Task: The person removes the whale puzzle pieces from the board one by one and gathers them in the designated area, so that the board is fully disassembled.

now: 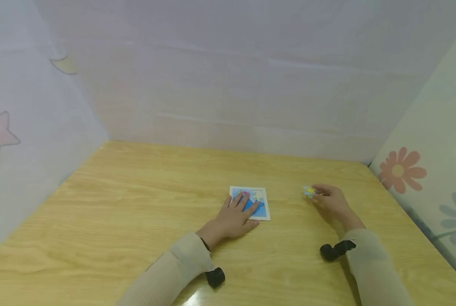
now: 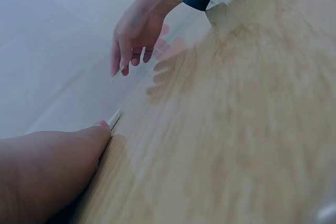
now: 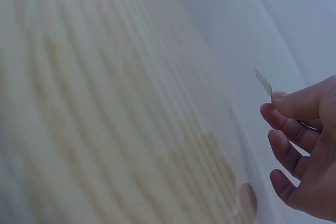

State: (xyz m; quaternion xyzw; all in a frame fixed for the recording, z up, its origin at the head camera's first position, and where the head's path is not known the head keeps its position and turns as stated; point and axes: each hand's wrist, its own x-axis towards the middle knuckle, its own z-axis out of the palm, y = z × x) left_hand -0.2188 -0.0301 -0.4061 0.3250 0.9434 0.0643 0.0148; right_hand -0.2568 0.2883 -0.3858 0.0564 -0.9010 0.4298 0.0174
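Note:
A small puzzle board (image 1: 267, 209) with a white border and a blue picture lies flat on the table. My left hand (image 1: 232, 219) rests on it with straight, spread fingers, covering part of the picture. A pale patch shows at the picture's upper right. To the right of the board, my right hand (image 1: 333, 203) pinches a small puzzle piece (image 1: 309, 191) with a yellow sun on light blue. Thumb and index finger hold the piece (image 3: 263, 82) by its edge, raised above the table, in the right wrist view; the other fingers curl loosely below.
The wood-grain table (image 1: 136, 204) runs back to a pale cloth wall (image 1: 228, 85). Side walls stand at left and right, the right one printed with flowers (image 1: 401, 171). Black wrist cameras (image 1: 215, 277) sit on both sleeves.

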